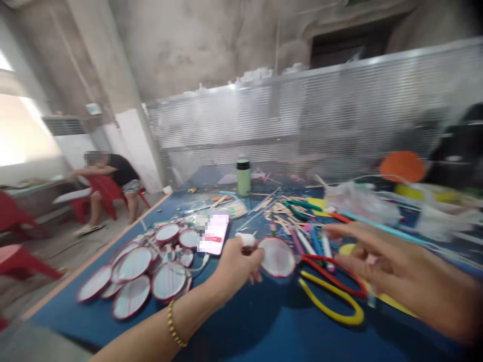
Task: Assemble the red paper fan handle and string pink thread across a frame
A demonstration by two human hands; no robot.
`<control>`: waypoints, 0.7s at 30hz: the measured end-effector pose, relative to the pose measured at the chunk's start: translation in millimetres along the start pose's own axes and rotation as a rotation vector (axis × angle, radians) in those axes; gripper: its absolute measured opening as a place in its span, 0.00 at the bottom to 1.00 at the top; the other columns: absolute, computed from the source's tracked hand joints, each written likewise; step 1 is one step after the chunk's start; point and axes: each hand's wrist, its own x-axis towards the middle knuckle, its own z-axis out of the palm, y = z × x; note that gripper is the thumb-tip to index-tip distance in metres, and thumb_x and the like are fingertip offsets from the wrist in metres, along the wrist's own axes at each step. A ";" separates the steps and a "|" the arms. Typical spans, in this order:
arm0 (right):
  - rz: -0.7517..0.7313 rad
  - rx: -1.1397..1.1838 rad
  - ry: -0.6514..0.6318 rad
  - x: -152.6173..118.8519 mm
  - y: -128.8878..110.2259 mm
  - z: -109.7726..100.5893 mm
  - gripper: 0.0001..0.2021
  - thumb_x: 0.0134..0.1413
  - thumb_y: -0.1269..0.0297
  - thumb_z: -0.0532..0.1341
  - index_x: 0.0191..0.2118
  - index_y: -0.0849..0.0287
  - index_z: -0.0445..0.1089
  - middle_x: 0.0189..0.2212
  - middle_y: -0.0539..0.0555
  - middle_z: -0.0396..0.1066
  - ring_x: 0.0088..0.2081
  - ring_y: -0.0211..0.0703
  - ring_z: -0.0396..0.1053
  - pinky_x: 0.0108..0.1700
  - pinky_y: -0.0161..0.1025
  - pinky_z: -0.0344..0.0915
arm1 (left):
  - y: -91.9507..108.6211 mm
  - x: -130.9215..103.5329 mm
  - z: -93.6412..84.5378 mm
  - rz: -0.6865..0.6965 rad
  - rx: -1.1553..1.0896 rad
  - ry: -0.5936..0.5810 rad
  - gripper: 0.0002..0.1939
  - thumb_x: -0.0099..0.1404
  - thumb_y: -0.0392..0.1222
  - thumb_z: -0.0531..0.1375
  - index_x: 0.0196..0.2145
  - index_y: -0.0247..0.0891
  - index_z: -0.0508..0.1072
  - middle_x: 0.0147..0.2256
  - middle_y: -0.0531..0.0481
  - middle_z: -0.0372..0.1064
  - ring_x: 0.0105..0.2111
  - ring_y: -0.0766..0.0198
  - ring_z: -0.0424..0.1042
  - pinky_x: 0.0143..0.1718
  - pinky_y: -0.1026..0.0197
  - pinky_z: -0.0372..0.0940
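Observation:
My left hand (237,259) is closed, thumb against fingers, around a small white and dark-red piece (247,240) whose kind I cannot make out. Right beside its fingertips is a pale round disc with a red rim (277,256); whether they touch is unclear. My right hand (381,264), smeared by motion, hovers over the right side of the table with thumb and index finger apart. A small clear strip (372,297) shows just below it. Between the hands and the table's front edge lie scissors with one red and one yellow handle loop (332,306).
Several similar red-rimmed discs (134,264) are heaped at the left, near a lit phone (214,234) with a cable. A green bottle (243,178) stands behind. Wooden sticks (283,208), pens (305,241) and plastic bags (362,203) clutter the right. A person (113,176) sits far left.

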 end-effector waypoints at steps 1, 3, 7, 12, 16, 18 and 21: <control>-0.038 0.001 -0.031 -3.7 2.8 20.0 0.24 0.49 0.38 0.61 0.47 0.45 0.75 0.31 0.55 0.75 0.23 0.46 0.70 0.26 0.42 0.68 | 2.2 0.1 1.5 -0.006 -0.004 -0.035 0.07 0.59 0.40 0.58 0.24 0.38 0.67 0.12 0.57 0.63 0.13 0.68 0.66 0.14 0.69 0.58; -0.058 0.027 -0.089 -7.5 11.5 49.1 0.23 0.50 0.40 0.61 0.47 0.45 0.75 0.36 0.56 0.77 0.30 0.51 0.74 0.31 0.44 0.71 | 8.5 -0.1 1.3 0.013 -0.009 -0.097 0.09 0.60 0.41 0.57 0.23 0.39 0.65 0.12 0.57 0.62 0.13 0.69 0.66 0.15 0.69 0.60; 0.109 0.192 -0.197 -7.5 31.3 70.2 0.24 0.53 0.37 0.56 0.44 0.47 0.75 0.35 0.56 0.78 0.30 0.53 0.75 0.33 0.46 0.72 | 29.9 -8.9 -23.5 0.020 0.078 -0.080 0.05 0.61 0.41 0.57 0.28 0.39 0.68 0.14 0.57 0.64 0.14 0.68 0.65 0.17 0.67 0.62; 0.191 0.261 -0.217 -13.7 37.9 71.3 0.24 0.53 0.35 0.56 0.45 0.46 0.74 0.27 0.55 0.75 0.22 0.49 0.69 0.27 0.45 0.68 | 43.5 -21.0 -110.1 0.009 0.502 0.168 0.08 0.60 0.44 0.57 0.30 0.37 0.72 0.17 0.53 0.69 0.16 0.63 0.70 0.18 0.66 0.59; 0.174 0.237 -0.319 -14.4 32.8 72.2 0.25 0.55 0.38 0.54 0.45 0.52 0.74 0.27 0.54 0.74 0.21 0.45 0.69 0.24 0.40 0.65 | 34.9 -21.9 -174.8 -0.041 0.940 0.435 0.09 0.59 0.42 0.56 0.26 0.38 0.72 0.12 0.54 0.65 0.15 0.59 0.68 0.20 0.63 0.55; 0.142 0.186 -0.363 -12.6 30.1 72.4 0.25 0.55 0.41 0.53 0.45 0.54 0.74 0.26 0.54 0.74 0.21 0.43 0.69 0.24 0.37 0.64 | 28.5 -20.1 -190.8 -0.048 1.045 0.489 0.08 0.58 0.40 0.56 0.23 0.38 0.70 0.14 0.54 0.64 0.16 0.60 0.67 0.22 0.62 0.53; 0.122 0.134 -0.345 -10.4 28.0 72.7 0.25 0.53 0.42 0.53 0.43 0.56 0.75 0.25 0.54 0.74 0.20 0.42 0.69 0.23 0.36 0.64 | 18.4 -15.0 -198.3 -0.068 1.175 0.484 0.06 0.56 0.35 0.56 0.24 0.37 0.72 0.18 0.53 0.66 0.21 0.61 0.68 0.25 0.63 0.51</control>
